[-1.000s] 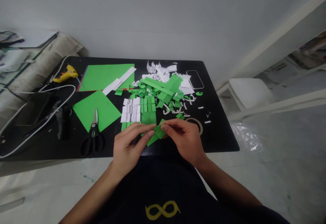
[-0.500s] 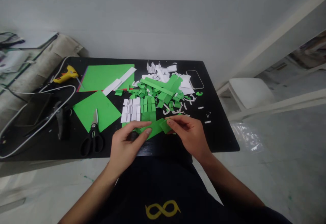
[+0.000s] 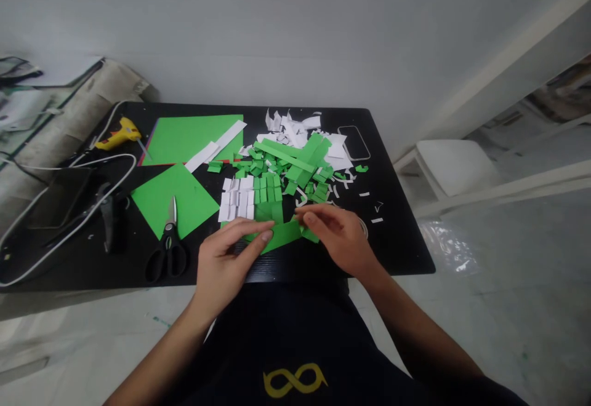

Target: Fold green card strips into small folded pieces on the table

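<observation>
My left hand point(image 3: 233, 249) pinches one end of a green paper strip point(image 3: 282, 237) between thumb and fingers, close above the table's front edge. At the strip's other end, my right hand point(image 3: 339, 234) has its thumb and fingertips closed on the paper, where a folded flap hangs below them. Part of that end is hidden behind the fingers. Just beyond the strip sits a green sheet point(image 3: 268, 211) bearing rows of folded pieces, white pieces point(image 3: 237, 197) on the left and green pieces point(image 3: 268, 189) on the right.
Green and white paper scraps point(image 3: 305, 154) are heaped behind my hands. Black-handled scissors point(image 3: 170, 249) lie on a green square point(image 3: 184, 194) to the left. Beyond are a yellow glue gun point(image 3: 120, 134), a white cable point(image 3: 99, 206) and a phone-shaped outline point(image 3: 354, 143).
The flap at the strip's right end has turned down under my right fingers, showing more of the strip. My left hand has barely shifted.
</observation>
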